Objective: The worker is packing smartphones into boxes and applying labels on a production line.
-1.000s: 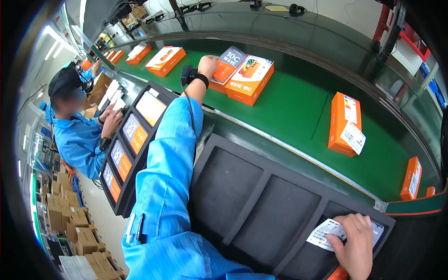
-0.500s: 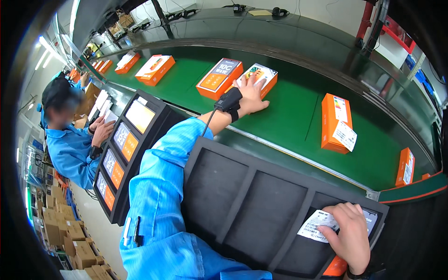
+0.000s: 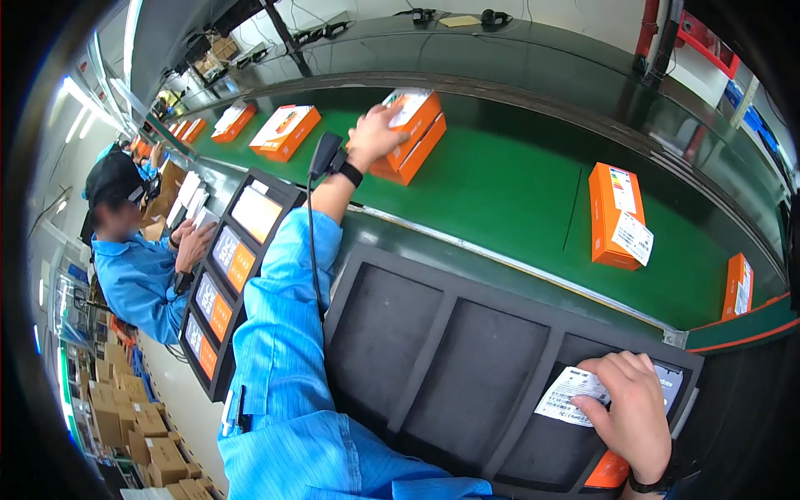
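My left hand (image 3: pixel 375 135) reaches out over the green conveyor belt, its fingers closed on the near left edge of an orange phone box (image 3: pixel 412 105) with a printed white top. That box lies on top of another orange box (image 3: pixel 405 169) on the belt. At the lower right, my right hand (image 3: pixel 631 408) is closed at the end of a white printed label (image 3: pixel 573 395), thumb against it. Beneath this hand, an orange-and-grey box (image 3: pixel 609 472) sits in the right compartment of a black divided tray (image 3: pixel 452 296); my hand covers much of it.
More orange boxes, one of them (image 3: pixel 614 215) bearing labels, lie along the belt (image 3: pixel 508 208). Left of my arm stands a second black tray (image 3: pixel 218 293) filled with boxes. A co-worker in blue (image 3: pixel 137 271) handles white items beyond it. Brown cartons (image 3: pixel 137 408) line the floor.
My left hand has drawn one orange box leftward onto its neighbour and now grips it there, where before it lay spread over it. The right hand stays at the label.
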{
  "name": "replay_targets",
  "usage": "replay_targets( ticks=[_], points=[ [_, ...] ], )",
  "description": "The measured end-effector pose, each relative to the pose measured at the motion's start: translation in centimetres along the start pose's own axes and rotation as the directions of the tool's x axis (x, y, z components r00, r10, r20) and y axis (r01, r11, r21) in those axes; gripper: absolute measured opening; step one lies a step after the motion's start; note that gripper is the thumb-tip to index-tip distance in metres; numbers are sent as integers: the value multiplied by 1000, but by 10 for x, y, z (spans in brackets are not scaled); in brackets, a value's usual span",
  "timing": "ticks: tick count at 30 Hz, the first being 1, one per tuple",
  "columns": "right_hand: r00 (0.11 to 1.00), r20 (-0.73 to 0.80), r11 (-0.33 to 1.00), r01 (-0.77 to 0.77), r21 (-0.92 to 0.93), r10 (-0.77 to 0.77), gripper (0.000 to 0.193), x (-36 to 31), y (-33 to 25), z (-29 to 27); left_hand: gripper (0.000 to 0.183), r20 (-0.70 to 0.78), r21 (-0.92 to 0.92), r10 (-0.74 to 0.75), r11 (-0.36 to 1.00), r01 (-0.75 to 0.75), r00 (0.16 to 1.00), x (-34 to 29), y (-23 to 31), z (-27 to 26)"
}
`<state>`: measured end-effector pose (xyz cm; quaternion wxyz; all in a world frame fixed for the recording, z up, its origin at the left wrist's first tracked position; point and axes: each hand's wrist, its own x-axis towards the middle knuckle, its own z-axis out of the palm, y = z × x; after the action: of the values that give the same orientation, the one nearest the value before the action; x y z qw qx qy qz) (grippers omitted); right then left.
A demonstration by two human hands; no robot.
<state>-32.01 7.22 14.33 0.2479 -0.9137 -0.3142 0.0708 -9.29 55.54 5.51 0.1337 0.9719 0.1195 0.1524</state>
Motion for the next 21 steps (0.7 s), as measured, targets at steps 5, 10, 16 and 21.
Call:
replay_targets(
  ticks=[5, 10, 16, 21],
  points=[
    [1000, 22, 1000, 0, -15, 1, 26, -1, -3, -2, 72, -5, 190, -38, 981, 38, 999, -8, 38, 6],
    [1000, 19, 1000, 10, -8, -10, 26, 0, 0, 3, 73, 90, 277, -76, 960, 48, 993, -1, 41, 25],
    [1000, 19, 1000, 6, -7, -6, 25, 0, 0, 1, 74, 46, 263, -36, 964, 22, 998, -10, 37, 60],
    [1000, 1, 1000, 14, -17, -14, 23, -2, -1, 1, 77, 126, 217, -23, 976, -4, 992, -3, 32, 65]
  ],
)
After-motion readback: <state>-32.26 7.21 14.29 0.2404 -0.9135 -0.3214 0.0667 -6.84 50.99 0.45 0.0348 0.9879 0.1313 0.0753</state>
